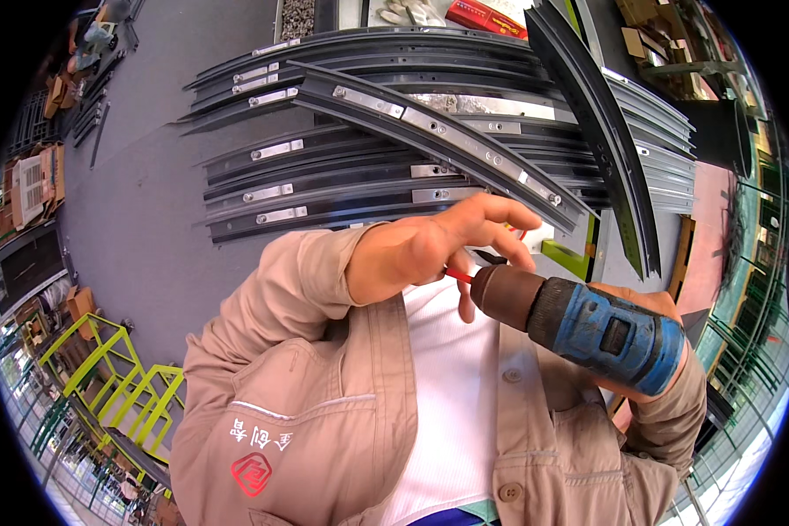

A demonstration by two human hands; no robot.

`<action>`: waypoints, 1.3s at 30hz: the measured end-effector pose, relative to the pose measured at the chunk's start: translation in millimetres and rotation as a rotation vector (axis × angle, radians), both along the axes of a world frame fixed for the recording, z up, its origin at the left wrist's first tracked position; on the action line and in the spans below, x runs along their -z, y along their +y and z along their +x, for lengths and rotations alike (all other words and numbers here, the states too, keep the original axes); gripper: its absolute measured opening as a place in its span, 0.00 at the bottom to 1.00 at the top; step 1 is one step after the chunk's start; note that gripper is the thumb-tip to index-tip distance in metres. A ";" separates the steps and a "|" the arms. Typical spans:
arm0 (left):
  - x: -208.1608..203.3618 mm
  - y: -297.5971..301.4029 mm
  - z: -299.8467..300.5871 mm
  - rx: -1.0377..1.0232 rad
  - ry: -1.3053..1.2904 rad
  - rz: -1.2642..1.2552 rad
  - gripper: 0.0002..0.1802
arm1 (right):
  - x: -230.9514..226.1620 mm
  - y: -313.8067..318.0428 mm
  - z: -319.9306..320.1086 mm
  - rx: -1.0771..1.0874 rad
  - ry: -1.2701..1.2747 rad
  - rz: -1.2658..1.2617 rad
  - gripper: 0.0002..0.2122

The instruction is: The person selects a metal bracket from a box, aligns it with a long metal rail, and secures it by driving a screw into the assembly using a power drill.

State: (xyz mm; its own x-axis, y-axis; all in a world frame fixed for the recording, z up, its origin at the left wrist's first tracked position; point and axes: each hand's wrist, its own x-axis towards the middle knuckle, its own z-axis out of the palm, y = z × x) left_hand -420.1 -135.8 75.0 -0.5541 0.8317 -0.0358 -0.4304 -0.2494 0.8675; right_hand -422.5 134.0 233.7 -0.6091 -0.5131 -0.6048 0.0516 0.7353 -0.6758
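My right hand [666, 307] is wrapped round a blue and black cordless drill [618, 333], most of the hand hidden behind its body. The drill's brown chuck [508, 296] points left, with a red bit [458, 275] in it. My left hand [456, 232] is at the bit's tip, fingers apart and partly bent; whether it touches the bit, I cannot tell. A dark, pointed piece [489, 258], too little seen to name, shows between the fingers and the chuck. Just beyond my left hand, a dark metal rail with a silvery inset strip [465, 140] lies slanted across other rails.
Several dark rails [342, 188] with small metal plates lie side by side. Another curved-looking dark rail [600, 131] crosses them at the right. Pale gloves [409, 12] and a red package [486, 17] are at the back. Yellow-green frames [118, 373] stand on the floor at left.
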 end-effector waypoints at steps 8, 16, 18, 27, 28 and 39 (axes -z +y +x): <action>-11.7 11.2 3.2 0.103 -0.370 0.026 0.68 | 56.0 71.8 2.7 -0.397 0.463 -0.192 0.21; 27.9 1.7 21.7 -0.028 -0.588 0.051 0.61 | 82.7 87.2 48.9 0.519 -0.373 -0.370 0.21; 39.2 1.2 39.9 -0.052 -0.587 0.007 0.47 | 90.0 84.2 53.2 0.491 -0.363 -0.415 0.19; 90.7 28.2 78.0 0.026 -0.341 -0.555 0.16 | 140.2 81.6 134.0 0.802 -0.390 -0.454 0.24; 106.9 31.9 78.1 0.052 -0.328 -0.569 0.16 | 144.7 84.6 141.6 0.778 -0.315 -0.384 0.24; 310.6 122.3 15.6 -0.139 0.854 -1.555 0.18 | 186.5 145.0 241.1 0.858 0.080 0.025 0.22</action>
State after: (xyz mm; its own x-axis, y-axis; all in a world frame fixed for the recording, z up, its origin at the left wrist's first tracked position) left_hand -404.5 -13.5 -235.6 -0.8944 0.2647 -0.3604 0.1736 0.9483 0.2657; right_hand -181.4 279.0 47.2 -0.8213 0.1566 -0.5486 0.5489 0.4787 -0.6852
